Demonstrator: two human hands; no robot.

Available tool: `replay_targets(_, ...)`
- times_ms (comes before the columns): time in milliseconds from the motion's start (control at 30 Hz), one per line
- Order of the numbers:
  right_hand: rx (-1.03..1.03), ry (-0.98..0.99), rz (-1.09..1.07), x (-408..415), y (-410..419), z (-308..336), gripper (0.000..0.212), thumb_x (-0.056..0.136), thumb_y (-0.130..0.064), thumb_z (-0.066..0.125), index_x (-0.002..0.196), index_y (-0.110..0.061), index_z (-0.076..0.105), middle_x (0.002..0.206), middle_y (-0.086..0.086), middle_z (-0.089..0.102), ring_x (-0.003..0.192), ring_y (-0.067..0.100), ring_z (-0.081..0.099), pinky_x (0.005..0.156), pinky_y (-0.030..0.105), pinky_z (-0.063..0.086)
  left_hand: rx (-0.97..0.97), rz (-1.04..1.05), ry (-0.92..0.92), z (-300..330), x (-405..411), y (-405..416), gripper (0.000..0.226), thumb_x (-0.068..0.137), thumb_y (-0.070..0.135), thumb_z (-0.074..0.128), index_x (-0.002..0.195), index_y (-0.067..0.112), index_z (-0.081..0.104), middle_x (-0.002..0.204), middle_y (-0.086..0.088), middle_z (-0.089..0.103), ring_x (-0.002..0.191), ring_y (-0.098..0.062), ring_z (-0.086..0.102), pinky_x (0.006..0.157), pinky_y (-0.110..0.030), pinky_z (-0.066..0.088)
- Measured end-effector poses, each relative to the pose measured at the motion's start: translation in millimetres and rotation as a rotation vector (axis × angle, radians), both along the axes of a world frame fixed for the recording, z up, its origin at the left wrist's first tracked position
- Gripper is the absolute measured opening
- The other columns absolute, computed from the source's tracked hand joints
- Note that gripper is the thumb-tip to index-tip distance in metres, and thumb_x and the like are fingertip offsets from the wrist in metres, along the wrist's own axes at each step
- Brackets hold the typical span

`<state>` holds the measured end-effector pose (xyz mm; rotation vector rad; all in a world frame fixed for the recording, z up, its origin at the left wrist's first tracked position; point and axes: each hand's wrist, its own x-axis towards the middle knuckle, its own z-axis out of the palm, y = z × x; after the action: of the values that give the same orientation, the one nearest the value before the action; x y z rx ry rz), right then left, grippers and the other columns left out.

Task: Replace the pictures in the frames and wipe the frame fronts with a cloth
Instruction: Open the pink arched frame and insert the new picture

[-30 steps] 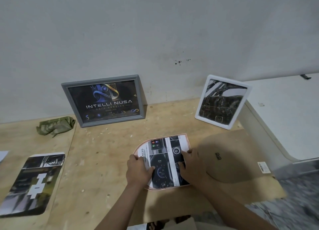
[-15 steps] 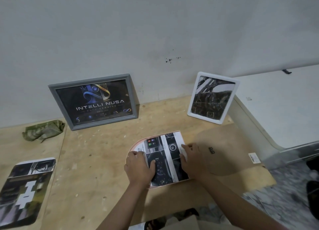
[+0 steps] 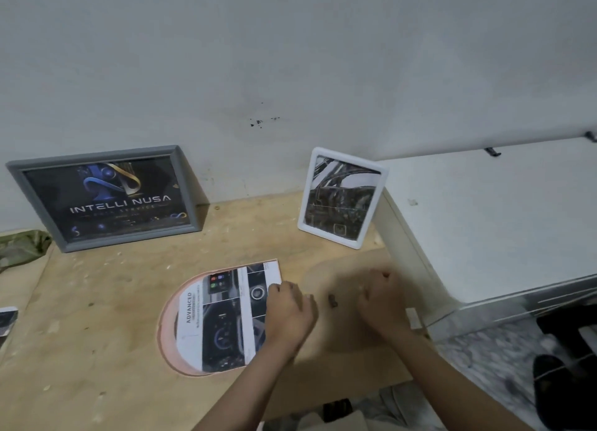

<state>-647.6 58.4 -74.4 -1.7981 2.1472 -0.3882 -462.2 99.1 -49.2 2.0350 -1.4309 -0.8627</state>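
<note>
Pale plywood tabletop (image 3: 97,301) against white wall. Arch-shaped pink frame (image 3: 168,333) lies face down near front edge, printed car-dashboard picture (image 3: 223,314) on it. My left hand (image 3: 287,314) presses picture's right edge, fingers curled. My right hand (image 3: 384,304) over brown cardboard backing (image 3: 339,269), blurred, grasp unclear. Best: keep picture square, lower backing evenly. Grey and white frames lean at back edge.
</note>
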Motion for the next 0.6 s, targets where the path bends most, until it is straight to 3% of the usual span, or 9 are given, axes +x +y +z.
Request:
replay_targets(133,0.139,0.054,-0.021,-36,-8,-6,0.038,0.085,-0.027,0.056,0.11,0.001,0.05,0.121,0.024,0.043,0.107,0.038,0.044,0.091,0.039,0.039,0.199,0.032,-0.063,-2,-42,-6,0.047,0.088,0.036,0.055,0.122,0.005,0.047,0.125,-0.017,0.043,0.113,-0.034,0.049,0.091,-0.036,0.043)
replay_targets(233,0.197,0.036,0.008,-51,-10,-11,0.042,0.084,-0.032,0.054,0.114,-0.004,0.046,0.122,0.022,0.042,0.109,0.036,0.042,0.09,0.038,0.038,0.346,0.146,-0.111,-1,-62,-5,0.056,0.088,0.039,0.057,0.129,0.004,0.041,0.131,-0.018,0.037,0.124,-0.036,0.041,0.097,-0.039,0.041)
replay_targets(433,0.25,-0.087,0.017,-62,-10,-13,0.047,0.085,-0.024,0.054,0.124,-0.002,0.042,0.126,0.021,0.04,0.114,0.034,0.042,0.091,0.033,0.036,0.345,0.306,-0.032,-14,-80,-5,0.056,0.084,0.04,0.06,0.123,0.002,0.044,0.128,-0.022,0.042,0.12,-0.041,0.043,0.102,-0.041,0.038)
replay_targets(600,0.271,-0.177,-0.011,-62,-6,-11,0.053,0.087,-0.026,0.053,0.134,-0.01,0.036,0.131,0.018,0.035,0.122,0.036,0.035,0.098,0.035,0.033,0.372,0.5,0.118,-15,-78,-16,0.058,0.075,0.041,0.064,0.12,0.008,0.052,0.125,-0.019,0.049,0.117,-0.04,0.047,0.096,-0.037,0.039)
